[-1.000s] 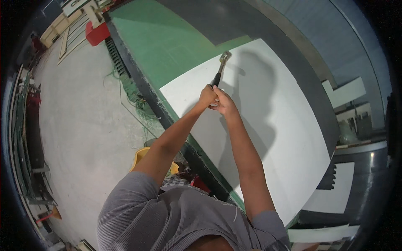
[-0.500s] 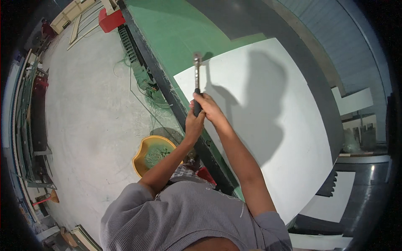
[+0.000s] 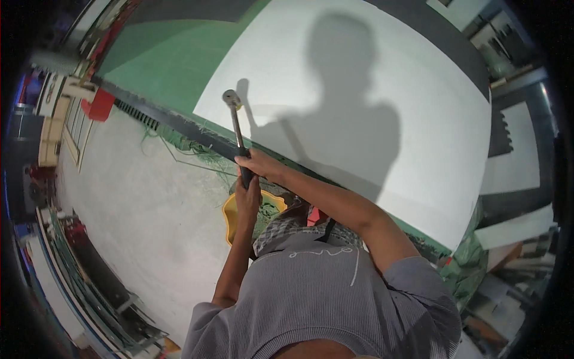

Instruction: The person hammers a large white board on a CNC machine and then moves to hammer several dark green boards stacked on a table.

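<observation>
Two hands grip: my right hand (image 3: pixel 261 164) is wrapped around the black handle (image 3: pixel 246 176) of the steel-shafted tool (image 3: pixel 237 127), my left hand (image 3: pixel 247 196) closed around its near end. It points far, over the left part of the white panel (image 3: pixel 439 149). I'd judge this step as handling it; moving it calls for steadiness.

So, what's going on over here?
A person is holding a metal tool by its black grip with both bare hands: the right hand higher up, the left hand nearer the end. The tool's round head appears raised above a white sheet lying on a green-topped table, where the person's shadow falls. A yellow tub with green bits in it stands on the floor, just below the hands in the picture.
</observation>
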{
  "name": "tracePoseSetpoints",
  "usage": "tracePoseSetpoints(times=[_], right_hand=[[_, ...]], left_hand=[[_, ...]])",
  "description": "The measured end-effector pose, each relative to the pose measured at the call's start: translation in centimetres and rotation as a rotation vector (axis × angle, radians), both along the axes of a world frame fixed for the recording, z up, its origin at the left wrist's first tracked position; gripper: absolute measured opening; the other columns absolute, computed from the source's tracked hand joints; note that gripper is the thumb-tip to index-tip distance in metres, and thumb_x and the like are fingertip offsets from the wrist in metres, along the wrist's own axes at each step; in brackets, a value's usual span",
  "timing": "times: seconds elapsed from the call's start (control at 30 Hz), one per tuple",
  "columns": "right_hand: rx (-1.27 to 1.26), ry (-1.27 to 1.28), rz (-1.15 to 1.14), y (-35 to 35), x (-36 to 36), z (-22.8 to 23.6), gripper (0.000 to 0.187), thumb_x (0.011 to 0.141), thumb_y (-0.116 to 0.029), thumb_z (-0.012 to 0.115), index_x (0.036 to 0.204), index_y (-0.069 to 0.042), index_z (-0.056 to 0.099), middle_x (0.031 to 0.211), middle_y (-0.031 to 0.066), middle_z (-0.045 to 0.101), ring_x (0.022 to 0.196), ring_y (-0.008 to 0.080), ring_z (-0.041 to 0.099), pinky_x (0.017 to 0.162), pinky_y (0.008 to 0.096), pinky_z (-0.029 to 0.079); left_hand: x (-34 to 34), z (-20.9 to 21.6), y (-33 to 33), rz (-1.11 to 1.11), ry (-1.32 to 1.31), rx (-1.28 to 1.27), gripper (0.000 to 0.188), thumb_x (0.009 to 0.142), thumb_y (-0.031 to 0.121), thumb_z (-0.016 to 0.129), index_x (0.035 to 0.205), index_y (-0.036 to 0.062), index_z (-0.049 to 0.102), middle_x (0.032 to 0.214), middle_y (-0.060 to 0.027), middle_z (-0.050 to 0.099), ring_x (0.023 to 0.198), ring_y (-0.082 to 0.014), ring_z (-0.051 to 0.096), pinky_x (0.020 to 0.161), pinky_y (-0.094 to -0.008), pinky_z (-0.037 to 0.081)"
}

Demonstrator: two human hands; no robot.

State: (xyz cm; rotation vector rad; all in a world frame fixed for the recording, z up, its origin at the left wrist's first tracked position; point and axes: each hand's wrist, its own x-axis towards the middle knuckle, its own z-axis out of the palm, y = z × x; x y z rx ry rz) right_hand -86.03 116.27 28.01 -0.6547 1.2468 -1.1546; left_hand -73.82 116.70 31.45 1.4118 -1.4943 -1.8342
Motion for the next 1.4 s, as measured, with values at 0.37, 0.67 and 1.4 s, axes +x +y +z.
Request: tracePoseSetpoints(times=[0.37,0.67,1.4], right_hand=[[0.238,-0.289,-0.191,21.0,1.9,2.7,0.042,0.082,-0.039,0.057,0.096,0.000,0.052,0.087,0.0060,0.056,0.078,0.0099,0.053,0.062,0.0220,0.045],[0.068,-0.384,-0.376,33.2,2.7,1.0,0.045,0.082,-0.044,0.055,0.100,-0.003,0.051,0.091,0.0061,0.055,0.084,0.0152,0.055,0.075,0.0304,0.046],[0.047,-0.353,-1.079,59.8,2.0,4.4,0.033,0.084,-0.035,0.054,0.085,-0.002,0.061,0.077,0.0053,0.060,0.071,0.0157,0.057,0.066,0.0290,0.047]], left_hand=[[6.3,2.8,12.0,-0.804,-0.443,-0.243,0.036,0.078,0.026,0.057,0.096,-0.0044,0.048,0.072,-0.0152,0.055,0.065,-0.0243,0.053,0.059,-0.0353,0.042],[3.0,5.8,21.8,-0.944,-0.599,-0.299,0.035,0.077,0.020,0.057,0.103,-0.0012,0.049,0.082,-0.0178,0.058,0.076,-0.0252,0.057,0.067,-0.0342,0.043],[-5.6,3.0,41.8,-1.514,-0.112,-0.440,0.044,0.077,0.028,0.059,0.108,-0.0016,0.049,0.089,-0.0183,0.059,0.079,-0.0257,0.059,0.069,-0.0361,0.045]])
